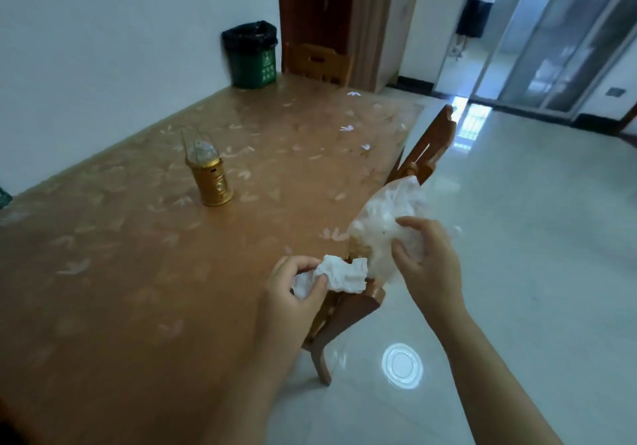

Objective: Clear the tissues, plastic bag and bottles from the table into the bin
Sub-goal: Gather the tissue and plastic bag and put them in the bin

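Wooden table (pixel 138 272) under a glossy patterned cover fills the left of the frame. Beyond its far end, upper centre, stands the green bin (pixel 253 62), black-lined, base hidden. At lower centre the right hand (pixel 427 265) pinches a blurred clear plastic bag (pixel 382 224); the left hand (pixel 293 293) grips a crumpled white tissue (pixel 344 274).

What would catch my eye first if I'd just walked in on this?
Two hands at the table's near edge: the left hand grips a crumpled white tissue, the right hand a clear plastic bag. A gold lantern stands mid-table, and a green bin waits beyond the far end.
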The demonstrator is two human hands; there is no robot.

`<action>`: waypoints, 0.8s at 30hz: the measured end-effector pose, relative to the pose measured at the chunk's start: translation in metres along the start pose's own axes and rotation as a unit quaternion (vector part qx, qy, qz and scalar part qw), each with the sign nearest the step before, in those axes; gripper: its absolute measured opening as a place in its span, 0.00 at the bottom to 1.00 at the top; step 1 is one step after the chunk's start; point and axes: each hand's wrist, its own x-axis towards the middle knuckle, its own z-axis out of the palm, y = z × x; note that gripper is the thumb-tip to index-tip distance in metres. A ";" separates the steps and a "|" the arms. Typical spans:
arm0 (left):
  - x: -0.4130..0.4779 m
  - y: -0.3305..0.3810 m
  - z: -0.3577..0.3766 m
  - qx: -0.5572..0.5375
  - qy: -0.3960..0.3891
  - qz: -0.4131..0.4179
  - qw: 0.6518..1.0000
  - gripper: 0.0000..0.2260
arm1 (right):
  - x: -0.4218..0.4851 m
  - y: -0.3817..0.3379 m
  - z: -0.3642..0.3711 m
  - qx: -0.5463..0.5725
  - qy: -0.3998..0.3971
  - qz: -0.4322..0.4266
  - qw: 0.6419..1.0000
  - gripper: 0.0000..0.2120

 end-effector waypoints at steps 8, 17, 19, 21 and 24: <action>0.009 0.081 0.106 -0.059 -0.082 0.029 0.995 0.09 | 0.033 0.067 -0.108 -0.007 0.088 -0.001 0.996 0.13; 0.014 0.149 0.274 -0.094 -0.159 0.022 0.983 0.07 | 0.064 0.173 -0.246 -0.044 0.141 0.021 0.989 0.13; 0.015 0.160 0.304 -0.102 -0.176 0.019 0.979 0.09 | 0.068 0.195 -0.270 -0.057 0.153 0.035 0.986 0.13; 0.017 0.169 0.330 -0.117 -0.190 0.018 0.975 0.11 | 0.071 0.215 -0.288 -0.064 0.166 0.049 0.983 0.14; 0.026 0.175 0.365 -0.119 -0.209 0.023 0.970 0.12 | 0.081 0.242 -0.304 -0.070 0.175 0.062 0.980 0.13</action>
